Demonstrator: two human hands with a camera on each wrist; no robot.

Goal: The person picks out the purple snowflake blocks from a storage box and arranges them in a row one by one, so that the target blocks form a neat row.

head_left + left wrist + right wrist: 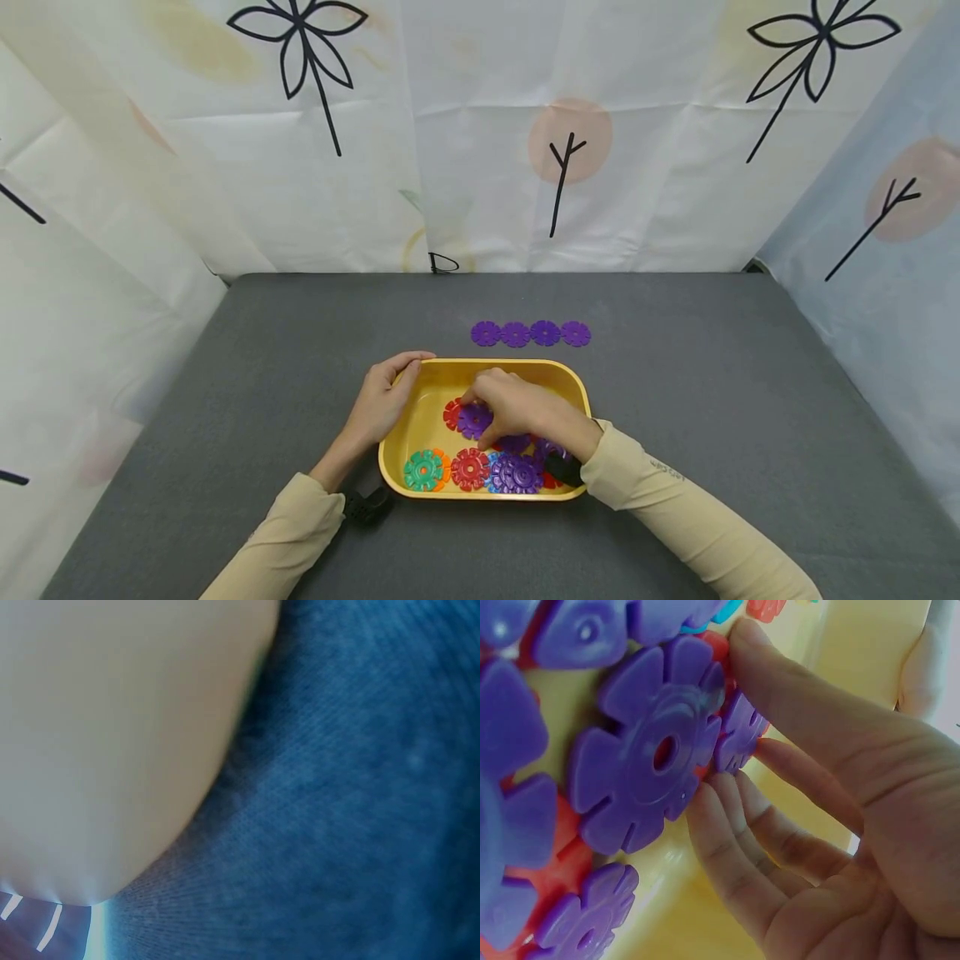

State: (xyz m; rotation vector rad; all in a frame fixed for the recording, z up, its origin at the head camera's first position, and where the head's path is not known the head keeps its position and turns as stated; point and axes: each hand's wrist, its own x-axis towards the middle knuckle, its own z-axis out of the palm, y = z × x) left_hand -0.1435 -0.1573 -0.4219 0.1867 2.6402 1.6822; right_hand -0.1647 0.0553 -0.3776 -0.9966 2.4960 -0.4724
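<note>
A yellow plastic tray (420, 417) with flower-shaped discs in it lies in front of the person. The left hand (380, 402) grips its back left corner, fingers along the rim. Inside the tray, the right hand (517, 404) reaches down over a purple flower disc (474, 422), thumb and fingers spread about it. In the right wrist view this purple disc (739, 735) shows between thumb and fingers, fingertips right at its edge. A larger-looking purple disc (649, 750) lies nearer that camera. A red disc (452, 413) peeks out behind the one being touched.
Several purple discs (515, 335) lie in a row on the grey table (675, 358), behind the tray. Along the tray's front side are a green disc (423, 471), a red disc (470, 469) and stacked purple discs (516, 473). A patterned white curtain (480, 192) stands behind.
</note>
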